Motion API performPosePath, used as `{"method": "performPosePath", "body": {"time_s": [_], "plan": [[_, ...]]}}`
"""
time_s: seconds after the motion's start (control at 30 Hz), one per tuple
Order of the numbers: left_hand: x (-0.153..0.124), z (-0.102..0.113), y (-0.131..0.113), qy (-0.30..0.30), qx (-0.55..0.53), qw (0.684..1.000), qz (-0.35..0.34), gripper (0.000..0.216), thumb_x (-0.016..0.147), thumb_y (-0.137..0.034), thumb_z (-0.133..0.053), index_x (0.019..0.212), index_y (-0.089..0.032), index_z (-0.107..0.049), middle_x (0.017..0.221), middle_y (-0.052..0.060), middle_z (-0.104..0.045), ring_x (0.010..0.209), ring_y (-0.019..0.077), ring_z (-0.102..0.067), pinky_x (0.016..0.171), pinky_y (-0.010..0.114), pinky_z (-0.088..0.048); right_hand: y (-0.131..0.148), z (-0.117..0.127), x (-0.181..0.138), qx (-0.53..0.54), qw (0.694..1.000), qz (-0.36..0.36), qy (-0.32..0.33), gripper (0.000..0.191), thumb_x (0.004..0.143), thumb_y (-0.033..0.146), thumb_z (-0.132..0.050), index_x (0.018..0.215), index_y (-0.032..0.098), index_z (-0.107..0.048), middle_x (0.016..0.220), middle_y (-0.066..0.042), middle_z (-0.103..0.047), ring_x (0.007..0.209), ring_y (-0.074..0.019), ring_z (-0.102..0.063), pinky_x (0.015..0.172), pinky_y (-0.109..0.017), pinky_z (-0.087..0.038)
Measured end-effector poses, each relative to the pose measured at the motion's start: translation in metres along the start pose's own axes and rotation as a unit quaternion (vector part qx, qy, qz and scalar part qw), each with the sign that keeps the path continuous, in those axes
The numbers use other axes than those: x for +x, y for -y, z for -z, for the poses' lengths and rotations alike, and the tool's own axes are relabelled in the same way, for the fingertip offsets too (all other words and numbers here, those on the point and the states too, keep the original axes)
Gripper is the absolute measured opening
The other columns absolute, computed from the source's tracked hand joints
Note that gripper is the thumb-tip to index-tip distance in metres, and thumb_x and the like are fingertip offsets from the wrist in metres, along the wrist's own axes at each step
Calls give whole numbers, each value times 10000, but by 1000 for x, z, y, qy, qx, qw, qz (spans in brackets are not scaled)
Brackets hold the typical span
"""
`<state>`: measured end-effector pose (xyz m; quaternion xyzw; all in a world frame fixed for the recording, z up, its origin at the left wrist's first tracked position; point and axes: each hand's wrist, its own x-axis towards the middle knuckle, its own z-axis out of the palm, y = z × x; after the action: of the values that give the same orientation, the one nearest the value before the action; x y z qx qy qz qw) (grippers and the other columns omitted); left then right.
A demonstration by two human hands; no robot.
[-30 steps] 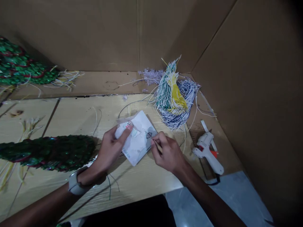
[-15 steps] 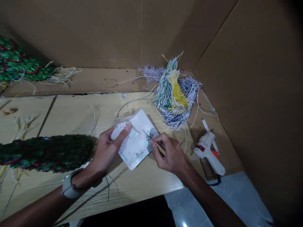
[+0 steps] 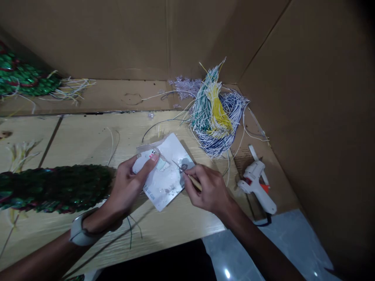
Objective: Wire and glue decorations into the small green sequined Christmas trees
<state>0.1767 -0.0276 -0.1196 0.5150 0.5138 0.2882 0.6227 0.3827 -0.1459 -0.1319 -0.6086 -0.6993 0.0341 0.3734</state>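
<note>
My left hand (image 3: 129, 183) grips a white printed packet (image 3: 165, 175) by its near left corner, with the thumb lying on top. My right hand (image 3: 206, 191) pinches a thin wooden-handled pick (image 3: 195, 182). Its slim metal tip reaches over a small dark piece (image 3: 183, 168) on the packet. Left of my left hand lies a long green sequined strip (image 3: 55, 189), close to but apart from my fingers. A pale band (image 3: 78, 234) circles my left wrist.
A heap of white, green, yellow and blue wires (image 3: 213, 117) stands beyond the packet. A white glue gun (image 3: 256, 187) lies at the right. Another green sequined piece (image 3: 26, 78) lies at back left. Cardboard walls (image 3: 304, 97) surround the wooden tabletop (image 3: 82, 136).
The whole scene has drifted slightly up and left in view. Both hands stay on the packet and pick, and the pick's tip remains over the dark piece.
</note>
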Motion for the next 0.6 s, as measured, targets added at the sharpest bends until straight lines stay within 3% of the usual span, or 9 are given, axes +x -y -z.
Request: {"method": "performPosePath", "body": {"time_s": [0.27, 0.6], "plan": [[-1, 3, 4, 12, 13, 1000, 2, 450, 860, -605, -878, 881, -178, -740, 723, -9, -634, 591, 124, -505, 487, 213, -385, 5, -1, 3, -67, 997, 32, -14, 89, 1050, 207, -641, 978, 229, -593, 756, -15, -734, 644, -176, -720, 595, -306, -515], [-2, 2, -3, 18, 21, 1000, 6, 470, 865, -598, -877, 868, -156, -717, 721, -5, -619, 611, 115, -493, 493, 201, -393, 5, -5, 2, -85, 996, 32, -19, 92, 1042, 211, -629, 976, 248, -577, 747, -3, -744, 638, -166, -708, 594, -310, -485]]}}
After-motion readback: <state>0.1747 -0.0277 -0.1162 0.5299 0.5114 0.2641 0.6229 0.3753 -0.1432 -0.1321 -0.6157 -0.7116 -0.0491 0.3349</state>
